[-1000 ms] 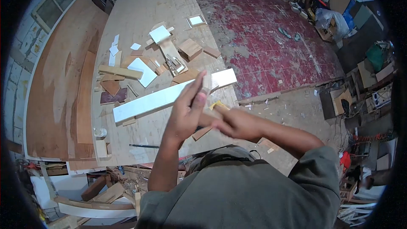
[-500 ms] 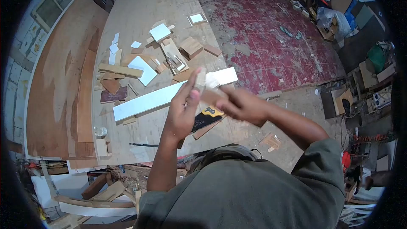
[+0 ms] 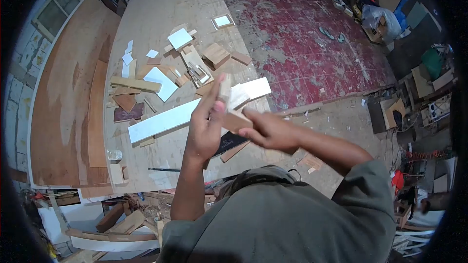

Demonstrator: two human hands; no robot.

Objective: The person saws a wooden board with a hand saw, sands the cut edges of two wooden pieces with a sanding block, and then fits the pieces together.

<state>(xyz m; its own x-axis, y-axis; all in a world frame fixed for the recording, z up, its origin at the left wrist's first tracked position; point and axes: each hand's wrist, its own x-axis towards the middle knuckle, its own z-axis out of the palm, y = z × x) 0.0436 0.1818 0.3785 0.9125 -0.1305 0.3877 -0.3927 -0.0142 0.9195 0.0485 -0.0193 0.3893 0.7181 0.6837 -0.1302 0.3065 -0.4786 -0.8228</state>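
Observation:
In front of my chest, my left hand [image 3: 205, 129] is raised with its fingers up, closed along the edge of a pale wooden piece [image 3: 225, 88]. My right hand [image 3: 274, 130] grips a small brown wood block [image 3: 236, 121] from the right side, against the lower part of that piece. Just behind them a whitish wood face [image 3: 239, 96] overlaps the long white board [image 3: 168, 120] lying on the table. Below the hands shows the black blade of a handsaw [image 3: 227, 142], its handle hidden by the right hand and block.
On the wooden worktable [image 3: 161, 19] lie a hand plane [image 3: 199, 74], a hollow wooden box [image 3: 216, 54], white square pieces [image 3: 180, 39] and several offcuts. A clear glass [image 3: 115, 155] stands near the left edge. A large plywood sheet [image 3: 68, 97] leans at left.
My right hand and the block have shifted slightly left and down, now covering the saw's yellow handle. The left hand with its wooden piece has moved slightly left.

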